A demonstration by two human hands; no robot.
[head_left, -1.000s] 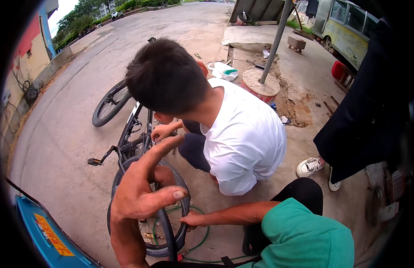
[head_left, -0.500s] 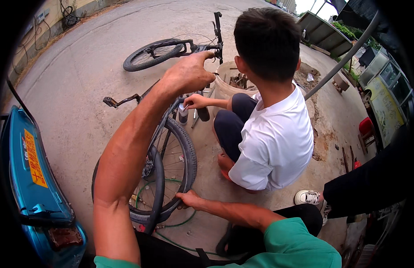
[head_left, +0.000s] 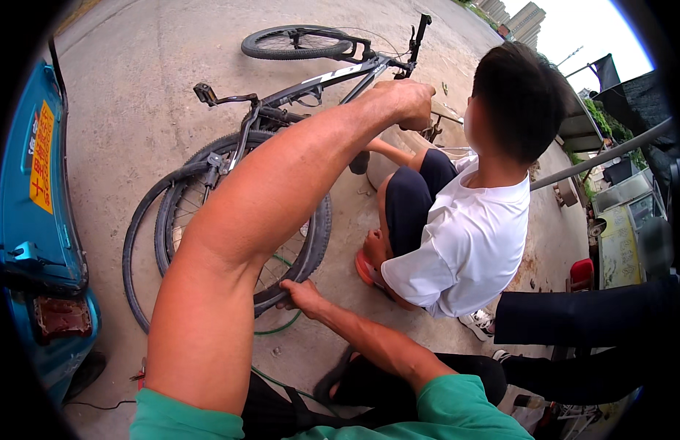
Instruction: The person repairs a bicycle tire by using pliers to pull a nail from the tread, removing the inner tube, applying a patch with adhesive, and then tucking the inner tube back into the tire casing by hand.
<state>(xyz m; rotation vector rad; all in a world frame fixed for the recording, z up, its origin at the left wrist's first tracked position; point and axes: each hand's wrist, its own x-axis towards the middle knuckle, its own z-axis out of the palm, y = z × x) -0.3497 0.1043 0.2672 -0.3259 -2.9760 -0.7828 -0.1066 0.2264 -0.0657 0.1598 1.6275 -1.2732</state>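
A dark bicycle [head_left: 340, 73] lies on its side on the concrete. My right hand [head_left: 302, 296] is closed around the near edge of the rear wheel's tyre [head_left: 319, 246]. Beyond the frame, my left arm reaches across the wheel, and my left hand [head_left: 407, 104] hangs in the air with a finger stretched out, holding nothing. A thin black rubber loop, apparently an inner tube [head_left: 129, 253], hangs out past the wheel's left side. Much of the wheel and its hub is hidden behind my left arm.
A person in a white shirt [head_left: 468, 238] crouches at the right beside a pale bucket [head_left: 381, 173]. A blue vehicle [head_left: 43, 242] stands at the left. A green hose [head_left: 288, 323] runs under the wheel. Another person's dark trouser leg [head_left: 574, 319] comes in from the right.
My view has shifted, and my left arm now reaches further right across the bicycle. The black loop has swung to the wheel's left side. My right hand stays on the tyre.
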